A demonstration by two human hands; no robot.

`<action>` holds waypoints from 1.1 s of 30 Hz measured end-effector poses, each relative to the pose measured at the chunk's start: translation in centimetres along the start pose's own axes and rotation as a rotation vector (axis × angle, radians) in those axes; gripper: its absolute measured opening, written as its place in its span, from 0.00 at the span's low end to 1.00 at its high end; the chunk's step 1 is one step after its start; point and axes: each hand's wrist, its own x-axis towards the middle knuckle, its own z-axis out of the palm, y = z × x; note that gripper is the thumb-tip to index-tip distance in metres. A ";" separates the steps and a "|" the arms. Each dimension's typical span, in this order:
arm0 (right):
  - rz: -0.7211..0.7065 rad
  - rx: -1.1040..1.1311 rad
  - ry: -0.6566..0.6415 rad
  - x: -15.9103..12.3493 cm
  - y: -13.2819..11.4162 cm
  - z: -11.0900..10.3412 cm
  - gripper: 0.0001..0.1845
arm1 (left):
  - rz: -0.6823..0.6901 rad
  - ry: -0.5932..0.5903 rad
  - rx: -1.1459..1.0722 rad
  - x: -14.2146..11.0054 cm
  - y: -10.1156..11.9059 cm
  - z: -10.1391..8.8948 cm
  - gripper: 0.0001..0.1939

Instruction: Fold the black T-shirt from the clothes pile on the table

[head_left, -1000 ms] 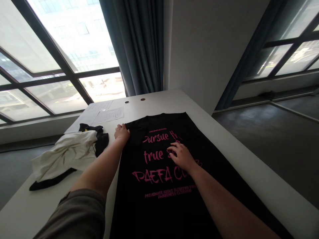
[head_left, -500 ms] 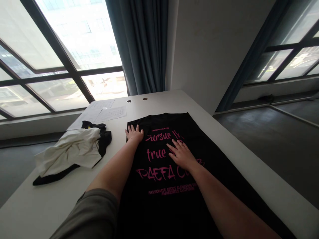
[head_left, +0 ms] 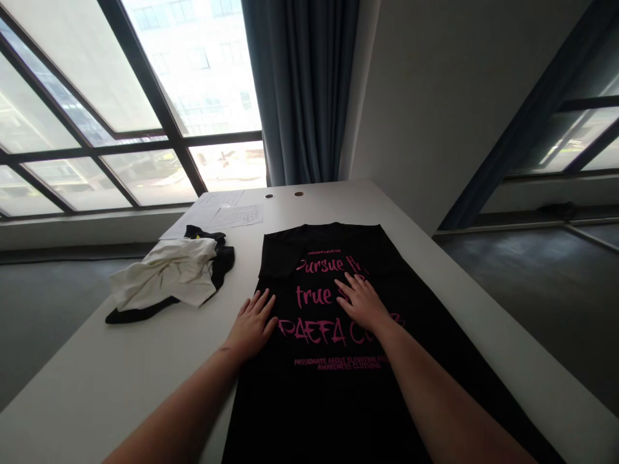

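Observation:
A black T-shirt (head_left: pixel 329 412) with pink lettering lies spread over the table, its collar end away from me. My left hand (head_left: pixel 251 325) rests at the shirt's left edge, below the folded-in sleeve (head_left: pixel 281 254), palm down with fingers stretched out. On the printed words, right of the middle, my right hand (head_left: pixel 365 303) lies flat with its fingers spread and covers some letters. Neither hand grips anything.
The white table (head_left: pixel 178 361) carries a crumpled white and black garment (head_left: pixel 167 274) on the left. Paper sheets (head_left: pixel 236 216) lie behind it, near two round holes at the far end. A blue curtain (head_left: pixel 302 96) hangs beside the window.
My left hand has slid down the shirt's left edge toward me, from the sleeve to beside the lettering. My right hand stays on the print. The view has turned slightly left.

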 end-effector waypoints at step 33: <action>0.190 -0.282 0.028 -17.6 11.0 -1.2 0.36 | -0.142 -0.036 -0.080 -9.0 1.3 -1.0 0.32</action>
